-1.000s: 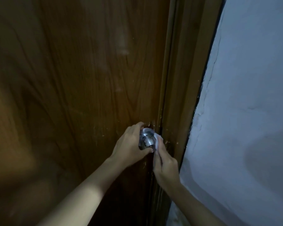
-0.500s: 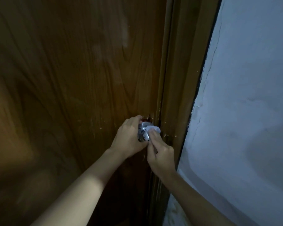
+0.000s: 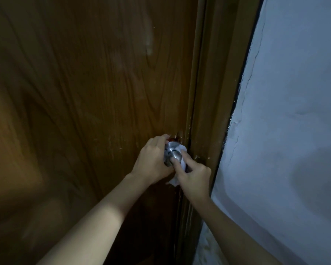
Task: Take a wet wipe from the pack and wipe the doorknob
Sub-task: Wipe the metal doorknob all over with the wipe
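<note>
In the head view, the round, shiny silver metal doorknob (image 3: pixel 172 156) sits at the right edge of the brown wooden door (image 3: pixel 84 92), close to the brown wooden door frame (image 3: pixel 214 92). The left hand (image 3: pixel 151 162) has its fingers curled around the left side and the back of the knob and grips it. The right hand (image 3: pixel 194 175) holds the white, soft, crumpled wet wipe (image 3: pixel 180 165) with curled fingers, and its index finger presses on the front of the knob; the wipe lies against the right and lower side of the knob and hangs a little under the hand. What could go wrong, I think: the metal is smooth and the wipe is wet, so the thin cloth can slip off the curved surface or bunch up, and then bare skin rubs the metal. The left hand also covers part of the knob, so this part may stay unwiped. The door shows a visible grain and small pale scratches near the knob. The pale grey-blue plaster wall (image 3: pixel 285 131) at the right looks rough and cracked near the frame.
</note>
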Motion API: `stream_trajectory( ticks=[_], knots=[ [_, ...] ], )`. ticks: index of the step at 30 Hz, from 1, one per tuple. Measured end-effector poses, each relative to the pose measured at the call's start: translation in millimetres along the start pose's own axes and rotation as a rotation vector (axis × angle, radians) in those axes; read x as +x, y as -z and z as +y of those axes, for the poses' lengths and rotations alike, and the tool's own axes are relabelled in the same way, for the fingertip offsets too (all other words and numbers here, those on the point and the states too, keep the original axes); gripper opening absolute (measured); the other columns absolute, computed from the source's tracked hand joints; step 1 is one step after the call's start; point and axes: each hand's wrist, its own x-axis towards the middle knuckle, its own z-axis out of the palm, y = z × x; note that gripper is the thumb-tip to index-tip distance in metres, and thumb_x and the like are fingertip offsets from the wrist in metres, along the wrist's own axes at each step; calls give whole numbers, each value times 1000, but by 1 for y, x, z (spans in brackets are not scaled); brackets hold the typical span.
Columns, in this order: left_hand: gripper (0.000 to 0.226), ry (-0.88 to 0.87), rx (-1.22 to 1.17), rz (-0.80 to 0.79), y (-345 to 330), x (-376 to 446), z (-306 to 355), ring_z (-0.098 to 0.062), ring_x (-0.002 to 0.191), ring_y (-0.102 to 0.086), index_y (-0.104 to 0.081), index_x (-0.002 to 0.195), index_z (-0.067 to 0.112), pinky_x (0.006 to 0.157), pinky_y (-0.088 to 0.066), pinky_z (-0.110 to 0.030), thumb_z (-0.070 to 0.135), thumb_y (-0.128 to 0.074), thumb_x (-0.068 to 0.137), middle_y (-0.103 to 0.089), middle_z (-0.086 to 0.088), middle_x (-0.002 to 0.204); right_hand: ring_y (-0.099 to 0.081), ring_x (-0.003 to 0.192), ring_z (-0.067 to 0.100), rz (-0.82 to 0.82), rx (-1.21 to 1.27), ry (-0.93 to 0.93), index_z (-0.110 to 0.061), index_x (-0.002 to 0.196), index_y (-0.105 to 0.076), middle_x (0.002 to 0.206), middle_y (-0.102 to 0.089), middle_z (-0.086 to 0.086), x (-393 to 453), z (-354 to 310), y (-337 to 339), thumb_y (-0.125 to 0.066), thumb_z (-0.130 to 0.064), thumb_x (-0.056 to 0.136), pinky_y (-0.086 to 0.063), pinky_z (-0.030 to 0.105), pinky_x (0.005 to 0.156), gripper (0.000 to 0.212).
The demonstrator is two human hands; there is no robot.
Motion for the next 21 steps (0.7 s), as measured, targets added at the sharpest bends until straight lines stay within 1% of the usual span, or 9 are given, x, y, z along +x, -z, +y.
stream_trajectory(
  ticks=[4, 7, 10, 12, 13, 15, 16, 19, 21],
  knots=[
    [80, -14, 16, 4, 0, 0, 0, -17, 119, -43, -33, 135, 11, 92, -30, -21, 31, -74, 69, -51, -6, 129, -62, 100, 6, 27, -44, 126, 2, 103, -66, 101, -70, 9, -4, 2, -1, -73, 0, 74, -43, 5, 90, 30],
    [83, -16, 22, 5, 1, 0, -1, -16, 118, -43, -33, 135, 12, 91, -27, -19, 34, -75, 67, -50, -5, 129, -62, 78, -12, -7, 40, -55, -4, 114, -60, 89, -72, 4, -3, 6, 2, -60, -4, 86, -46, 0, 67, 28],
    [87, -22, 40, -4, 1, 0, -2, -16, 117, -42, -34, 134, 13, 91, -27, -19, 38, -77, 63, -50, -4, 127, -53, 47, -2, -35, 33, -82, -8, 125, -51, 58, -61, 2, -15, 16, 3, -49, -3, 91, -37, 6, 44, 34],
    [85, -45, 99, -4, 0, 0, -3, -18, 117, -43, -37, 133, 12, 92, -29, -21, 40, -77, 64, -49, -5, 127, -63, 63, -3, 13, 2, -9, -4, 122, -54, 77, -72, 10, -24, 18, 3, -50, -4, 88, -46, 5, 54, 35],
    [81, -69, 133, 1, -2, 0, -4, -20, 117, -44, -39, 132, 11, 91, -31, -22, 41, -75, 65, -49, -7, 127, -67, 84, 2, 4, -8, 29, -2, 121, -54, 99, -71, 12, -26, 17, 3, -50, -5, 87, -52, 9, 70, 35],
    [75, -100, 177, 9, -4, 0, -7, -22, 116, -44, -41, 131, 10, 89, -32, -22, 40, -71, 69, -48, -9, 127, -58, 115, 15, -51, -14, 66, -4, 125, -51, 124, -56, 6, -19, 12, 0, -49, -6, 87, -45, 17, 97, 38],
    [74, -107, 185, 10, -5, -1, -7, -22, 116, -44, -41, 132, 10, 89, -32, -22, 40, -69, 71, -47, -9, 127, -57, 116, 14, -59, -13, 67, -4, 127, -48, 125, -55, 4, -16, 10, -2, -49, -6, 89, -43, 15, 97, 38],
    [75, -108, 173, 6, -7, -1, -8, -21, 116, -41, -39, 133, 12, 89, -32, -22, 41, -68, 71, -45, -8, 128, -63, 85, -5, -22, 25, -23, -8, 129, -47, 100, -69, 3, -12, 10, -3, -52, -17, 90, -44, -1, 67, 40],
    [76, -109, 166, 0, -7, -1, -9, -20, 115, -41, -39, 133, 13, 88, -33, -22, 42, -70, 70, -44, -8, 127, -66, 84, 2, 27, 11, -36, -8, 123, -51, 100, -72, 8, -14, 13, -1, -55, -23, 88, -45, 0, 68, 39]
  ],
)
